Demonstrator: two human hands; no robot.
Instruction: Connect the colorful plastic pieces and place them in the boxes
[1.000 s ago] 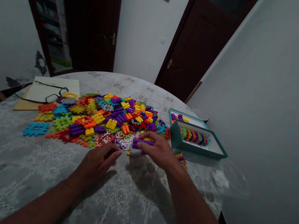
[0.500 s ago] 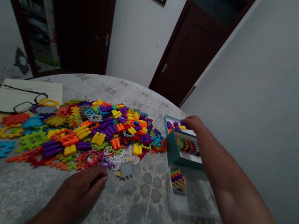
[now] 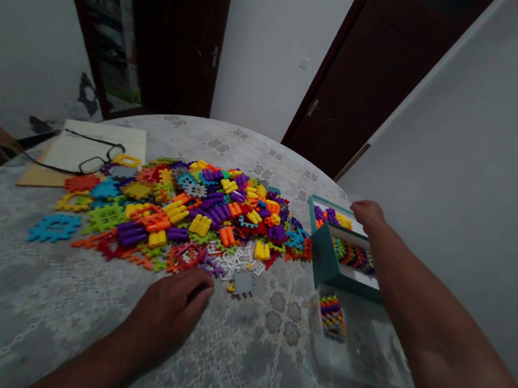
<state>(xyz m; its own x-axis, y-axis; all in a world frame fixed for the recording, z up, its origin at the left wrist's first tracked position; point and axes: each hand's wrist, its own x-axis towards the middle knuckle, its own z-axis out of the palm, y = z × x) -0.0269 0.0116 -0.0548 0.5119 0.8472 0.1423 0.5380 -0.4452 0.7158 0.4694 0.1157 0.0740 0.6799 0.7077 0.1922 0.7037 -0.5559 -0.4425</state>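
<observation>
Showing at the right end of the rear tray [image 3: 327, 202], the right hand [image 3: 368, 216] presents its back; whether its fingers stand together or clamp anything cannot be told. Purple blocks [image 3: 330, 214] and yellow blocks [image 3: 344, 221] lie in the tray, just left of those fingers. The left hand [image 3: 175, 306], thumb and forefinger apart, rests on the table [image 3: 257, 352], nearer its front edge than the block pile [image 3: 211, 209].
</observation>
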